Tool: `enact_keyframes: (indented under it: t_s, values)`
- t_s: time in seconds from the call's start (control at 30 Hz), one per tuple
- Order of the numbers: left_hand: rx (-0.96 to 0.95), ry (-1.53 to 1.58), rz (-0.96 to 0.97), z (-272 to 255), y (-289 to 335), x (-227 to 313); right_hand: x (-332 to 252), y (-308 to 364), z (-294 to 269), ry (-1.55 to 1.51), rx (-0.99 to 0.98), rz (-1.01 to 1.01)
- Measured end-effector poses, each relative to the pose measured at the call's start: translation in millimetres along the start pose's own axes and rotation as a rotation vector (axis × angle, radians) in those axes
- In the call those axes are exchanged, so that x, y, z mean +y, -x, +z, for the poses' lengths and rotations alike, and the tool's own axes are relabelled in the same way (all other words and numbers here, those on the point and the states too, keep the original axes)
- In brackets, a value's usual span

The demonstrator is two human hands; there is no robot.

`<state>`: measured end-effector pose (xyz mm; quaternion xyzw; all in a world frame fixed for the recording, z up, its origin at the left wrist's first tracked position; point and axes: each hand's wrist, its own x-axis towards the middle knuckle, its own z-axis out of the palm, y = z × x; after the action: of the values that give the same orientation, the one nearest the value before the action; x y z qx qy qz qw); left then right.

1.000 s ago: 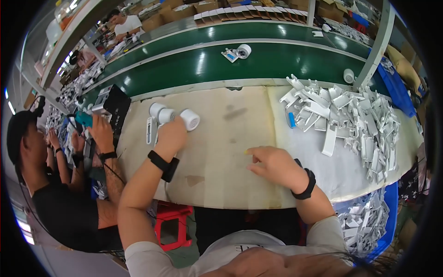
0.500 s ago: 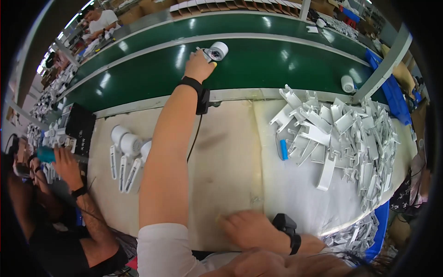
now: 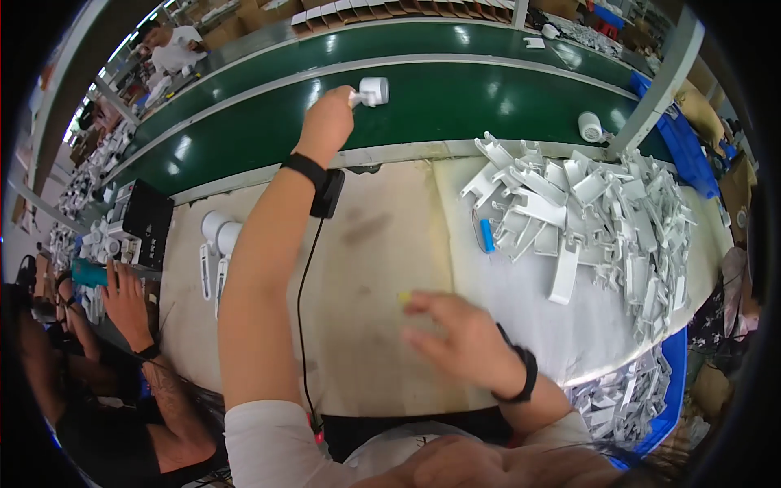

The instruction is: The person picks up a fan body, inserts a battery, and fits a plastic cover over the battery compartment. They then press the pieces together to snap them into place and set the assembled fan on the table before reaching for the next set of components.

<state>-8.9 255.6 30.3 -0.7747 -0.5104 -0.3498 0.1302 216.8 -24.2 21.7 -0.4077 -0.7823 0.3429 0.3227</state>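
Over the green conveyor belt, my left hand is stretched far forward. Its fingers are closed round the slim stem of a white part with a round, cup-shaped head; the head points to the right. Closer to me, above the pale work table, is my right hand, blurred by motion. Its thumb and fingers stand apart with nothing held, and a bit of yellow shows at a fingertip. Left of my forearm, several similar white round-headed parts lie with their slotted stems toward me, partly hidden by the arm.
A heap of white channel-shaped plastic pieces covers the table's right side, a blue cylinder at its edge. Below it stands a blue bin. Another white round part sits on the belt. A co-worker's hand is at the left.
My left hand has shifted slightly left with the white part, whose head has turned sideways. My right hand has risen from the table's near edge, fingers spreading. The whole view has shifted a little.
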Motion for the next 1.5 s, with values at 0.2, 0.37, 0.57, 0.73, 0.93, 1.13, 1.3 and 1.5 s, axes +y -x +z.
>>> enact_keyframes:
  t_s: [0.2, 0.37, 0.57, 0.73, 0.93, 1.13, 1.3, 1.5]
  values:
    - [-0.054, 0.154, 0.174, -86, 82, 117, 30, -25, -23, -1.015, -0.097, 0.372]
    - [-0.080, 0.170, 0.410, -124, 167, 184, 28, -30, -22, -1.299, -0.056, 0.369]
    - [-0.075, 0.617, 0.188, -130, 189, 191, 17, -21, -23, -1.206, -0.013, 0.213]
    - [-0.450, 1.576, -0.705, -129, 174, 163, 8, -13, -19, -1.183, -0.332, 0.229]
    - [-0.453, 1.553, -0.731, -103, 186, 176, 9, -14, -8, -0.716, -0.399, 0.218]
    - [-0.301, 1.646, -0.728, -112, 186, 177, -8, -9, -14, -0.296, -0.434, 0.318]
    - [-0.249, 1.758, -0.795, -135, 185, 155, 19, -15, -36, -0.394, -0.093, 0.453]
    - [-0.618, 2.052, -0.588, -137, 194, 144, 5, -14, -22, -0.747, -0.184, 0.110]
